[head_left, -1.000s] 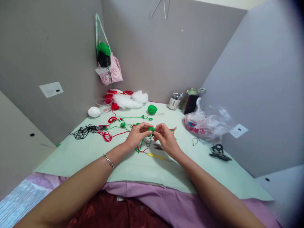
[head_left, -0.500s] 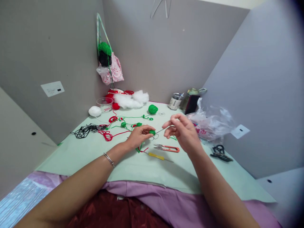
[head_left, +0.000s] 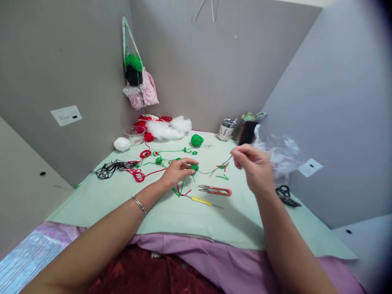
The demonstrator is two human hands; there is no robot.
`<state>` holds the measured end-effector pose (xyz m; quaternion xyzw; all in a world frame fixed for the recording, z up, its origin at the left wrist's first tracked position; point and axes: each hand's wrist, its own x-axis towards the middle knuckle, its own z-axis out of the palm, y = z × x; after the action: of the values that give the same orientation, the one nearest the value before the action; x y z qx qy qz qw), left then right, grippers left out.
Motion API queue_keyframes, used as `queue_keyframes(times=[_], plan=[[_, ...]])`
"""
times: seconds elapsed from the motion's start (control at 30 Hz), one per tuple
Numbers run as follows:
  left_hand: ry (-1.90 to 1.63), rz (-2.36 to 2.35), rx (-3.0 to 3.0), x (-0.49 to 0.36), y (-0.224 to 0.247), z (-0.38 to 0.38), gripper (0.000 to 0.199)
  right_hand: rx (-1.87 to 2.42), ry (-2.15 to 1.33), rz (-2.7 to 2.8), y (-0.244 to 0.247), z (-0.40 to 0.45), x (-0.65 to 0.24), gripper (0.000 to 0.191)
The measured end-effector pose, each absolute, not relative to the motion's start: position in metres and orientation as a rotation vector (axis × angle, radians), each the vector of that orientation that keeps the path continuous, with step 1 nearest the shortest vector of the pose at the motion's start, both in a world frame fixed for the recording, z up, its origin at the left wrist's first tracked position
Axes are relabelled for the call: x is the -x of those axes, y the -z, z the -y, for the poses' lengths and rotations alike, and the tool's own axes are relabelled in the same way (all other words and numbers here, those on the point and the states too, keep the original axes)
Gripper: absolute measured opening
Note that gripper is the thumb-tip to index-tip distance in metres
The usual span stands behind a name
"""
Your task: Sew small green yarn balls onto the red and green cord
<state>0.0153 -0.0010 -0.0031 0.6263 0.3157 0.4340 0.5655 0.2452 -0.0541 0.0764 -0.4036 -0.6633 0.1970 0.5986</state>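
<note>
Pinching a small green yarn piece (head_left: 194, 167) in my left hand (head_left: 176, 173).
My right hand (head_left: 255, 167), at three o'clock, grips the needle (head_left: 228, 160), fingers closed.

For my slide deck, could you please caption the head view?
Left hand pinches a small green yarn ball while right hand draws a needle away.
</note>
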Motion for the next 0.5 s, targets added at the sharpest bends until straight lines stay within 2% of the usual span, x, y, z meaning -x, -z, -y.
queue_keyframes(times=[0.23,0.5], plan=[[-1.091,-0.723,-1.436,-0.017,0.0,0.002,0.034,1.161,0.126,2.091,-0.051,0.058,-0.214,0.018],[-1.132,-0.696,-1.44,-0.018,0.0,0.004,0.031,1.176,0.286,2.202,-0.039,0.054,-0.211,0.022]])
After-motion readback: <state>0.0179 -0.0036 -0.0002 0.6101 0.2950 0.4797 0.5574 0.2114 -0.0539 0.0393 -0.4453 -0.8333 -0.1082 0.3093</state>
